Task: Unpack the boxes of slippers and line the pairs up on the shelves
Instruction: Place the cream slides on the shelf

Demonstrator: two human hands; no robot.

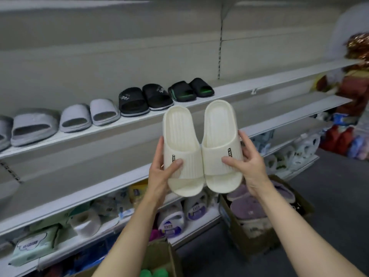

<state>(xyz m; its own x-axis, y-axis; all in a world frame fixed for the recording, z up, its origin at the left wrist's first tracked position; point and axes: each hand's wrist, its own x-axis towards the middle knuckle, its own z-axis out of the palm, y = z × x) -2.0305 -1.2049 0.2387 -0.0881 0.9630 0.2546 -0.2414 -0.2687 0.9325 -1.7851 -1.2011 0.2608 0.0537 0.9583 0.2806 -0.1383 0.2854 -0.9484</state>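
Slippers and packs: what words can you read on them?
"Super": white letters on the strap of the left black slipper.
Its partner, the right black slipper, shows only an "S"; the rest is cut off.
Small black tags on the cream slippers: too blurred to read.
Labels on the wipes pack: too blurred.

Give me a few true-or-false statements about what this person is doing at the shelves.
1. Each hand holds one cream slipper: left hand, right hand, cream slippers. True.
2. The cream slippers already stand on the shelf. False: they are held in the air in front of it.
3. The black pairs stand to the right of the grey pairs. True.
4. The cardboard box at lower right holds black slippers. False: it holds purple fuzzy ones.
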